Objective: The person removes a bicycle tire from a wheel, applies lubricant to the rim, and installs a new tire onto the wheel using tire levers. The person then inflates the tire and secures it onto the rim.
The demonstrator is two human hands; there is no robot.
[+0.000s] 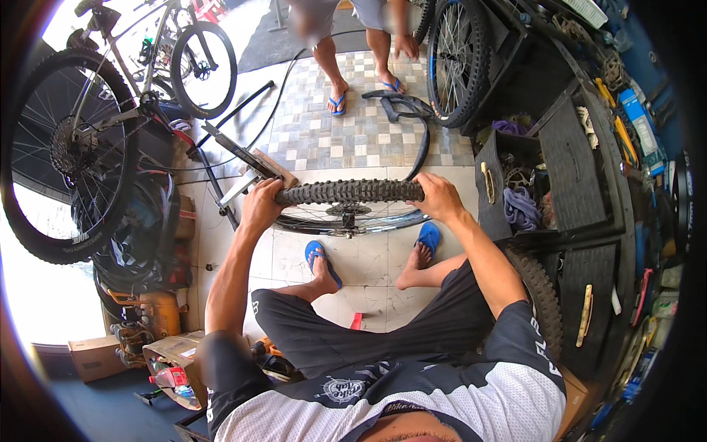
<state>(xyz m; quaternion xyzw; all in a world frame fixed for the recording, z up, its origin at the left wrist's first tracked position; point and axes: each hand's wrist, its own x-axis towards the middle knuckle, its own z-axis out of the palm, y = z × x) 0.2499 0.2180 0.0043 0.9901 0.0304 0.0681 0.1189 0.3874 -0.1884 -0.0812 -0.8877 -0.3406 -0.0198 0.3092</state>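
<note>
A bicycle wheel with a knobby black tire is upright in front of me, above the tiled floor between my feet. Its rim and hub show on the near side below the tread. My left hand grips the tire at its left end, the fingers curled over the edge. At the right end my right hand is closed on the tire, its thumb side against the tread. Whether the tire is fully seated on the rim cannot be made out.
A bicycle stands at the left. Past the wheel, a loose black inner tube lies near another person's feet in blue flip-flops. A metal stand is left of the wheel. Dark cabinets with an open drawer line the right.
</note>
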